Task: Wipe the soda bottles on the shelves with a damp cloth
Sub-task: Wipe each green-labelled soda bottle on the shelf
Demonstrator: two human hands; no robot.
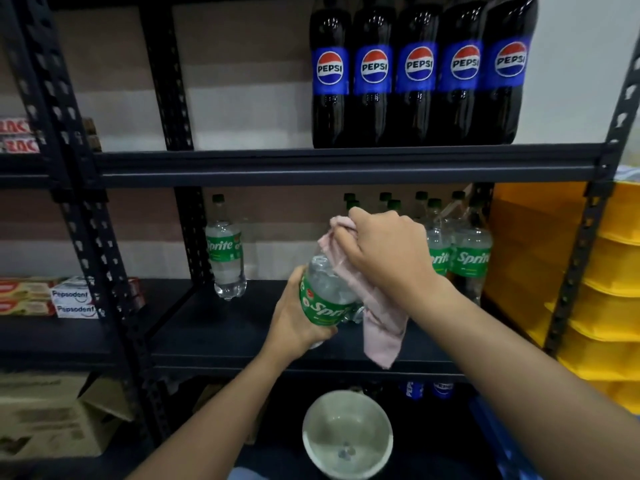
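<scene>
Pink cloth [377, 306] – R grip [388, 251] holds | L grip [294, 317] holds 1 Sprite bottle [325, 296] | 5 Pepsi bottles [419, 71]

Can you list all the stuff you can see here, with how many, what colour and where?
Pepsi bottles: five, dark with blue labels, top shelf.
Sprite bottles: several, clear with green labels, middle shelf right; one alone at left.
Held Sprite bottle: one, tilted, in front of the middle shelf.
Cloth: one, pink, draped over the held bottle's top.
Bowl: one, pale, below.
Toothpaste boxes: a few, white and red, left shelf.
Trays: stacked, yellow, right.
Left hand: holds the bottle.
Right hand: grips the cloth.
</scene>
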